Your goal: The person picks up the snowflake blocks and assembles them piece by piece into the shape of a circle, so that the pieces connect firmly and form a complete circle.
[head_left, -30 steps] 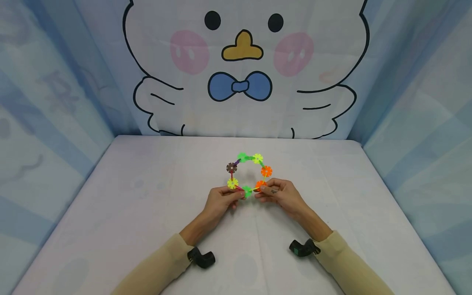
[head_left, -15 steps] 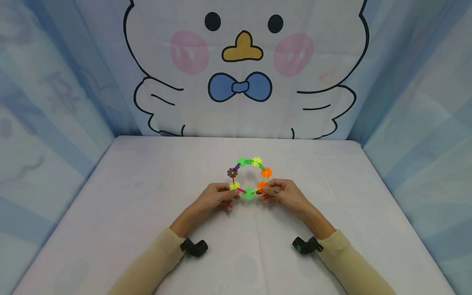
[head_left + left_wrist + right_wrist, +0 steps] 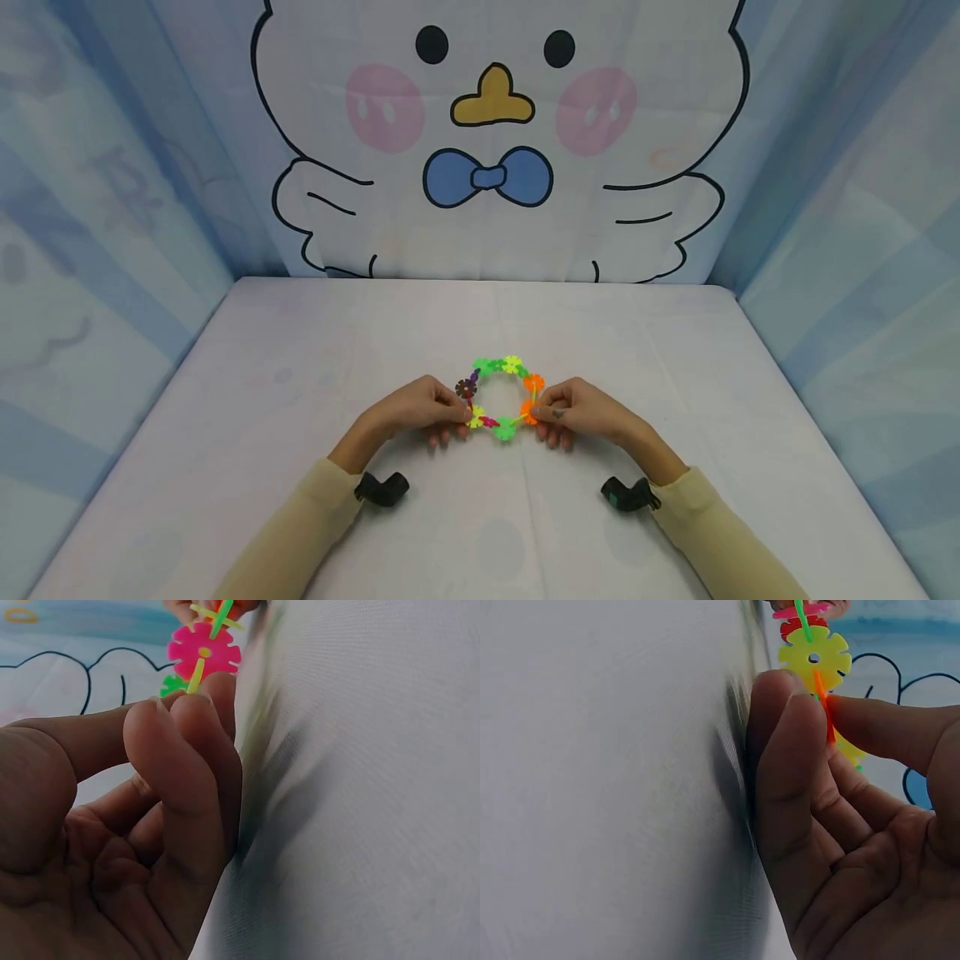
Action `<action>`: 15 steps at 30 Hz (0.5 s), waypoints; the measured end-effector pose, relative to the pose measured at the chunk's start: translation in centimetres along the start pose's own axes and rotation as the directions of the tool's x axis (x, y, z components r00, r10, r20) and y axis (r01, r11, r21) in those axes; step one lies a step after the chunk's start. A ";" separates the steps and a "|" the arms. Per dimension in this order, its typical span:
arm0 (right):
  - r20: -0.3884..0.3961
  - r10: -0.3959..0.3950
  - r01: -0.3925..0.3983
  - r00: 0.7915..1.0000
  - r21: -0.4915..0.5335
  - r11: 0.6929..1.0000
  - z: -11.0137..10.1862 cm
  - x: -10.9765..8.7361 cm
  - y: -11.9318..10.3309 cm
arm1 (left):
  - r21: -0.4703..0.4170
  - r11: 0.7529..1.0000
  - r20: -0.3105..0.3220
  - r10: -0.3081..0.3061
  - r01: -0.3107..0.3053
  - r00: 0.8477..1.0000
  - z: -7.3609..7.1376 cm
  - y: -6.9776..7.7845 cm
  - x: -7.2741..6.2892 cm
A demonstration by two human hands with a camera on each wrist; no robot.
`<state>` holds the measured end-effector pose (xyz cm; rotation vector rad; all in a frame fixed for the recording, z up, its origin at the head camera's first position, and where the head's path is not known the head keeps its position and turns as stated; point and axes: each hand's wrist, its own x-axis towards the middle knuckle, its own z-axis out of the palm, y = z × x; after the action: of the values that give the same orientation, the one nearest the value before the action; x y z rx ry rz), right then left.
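A ring of slotted plastic snowflake discs [image 3: 505,429], in green, yellow, orange, brown, purple and pink, lies flat or nearly so, close over the table. My left hand [image 3: 422,407] pinches a yellow disc [image 3: 476,417] at its near left side. At the near right, an orange disc [image 3: 528,411] is pinched between the thumb and fingers of my right hand [image 3: 581,408]. The left wrist view shows a pink disc [image 3: 204,652] beyond the fingertips. A yellow disc [image 3: 814,656] stands past the orange one's edge in the right wrist view. Fingers of both hands reach down close to the tablecloth.
A pale cloth covers the table [image 3: 300,333]. Behind it hangs a curtain with a cartoon bird [image 3: 487,108], and blue-white curtains [image 3: 90,250] flank both sides. Black wrist cameras [image 3: 382,489] sit at each sleeve cuff.
Both hands have brought the ring down and nearer, and it has tipped flatter. The left hand has shifted leftward along the ring from beside the green disc to the yellow one.
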<state>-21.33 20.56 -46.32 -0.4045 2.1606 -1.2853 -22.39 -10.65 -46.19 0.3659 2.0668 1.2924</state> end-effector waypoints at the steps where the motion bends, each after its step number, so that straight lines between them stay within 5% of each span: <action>1: 0.010 0.002 -0.002 1.000 -0.017 1.000 0.1 0.0 0.0 | 0.008 1.000 0.003 -0.006 0.006 1.000 0.0 0.0 0.0; 15: 0.014 0.056 -0.053 0.998 -0.162 0.985 0.4 -0.1 0.2 | 0.004 0.998 0.012 -0.059 0.059 0.998 0.6 -0.5 -0.1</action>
<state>-20.99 20.41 -46.61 -0.4177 2.2522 -1.0755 -21.89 -10.52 -46.77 0.3109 2.0542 1.2486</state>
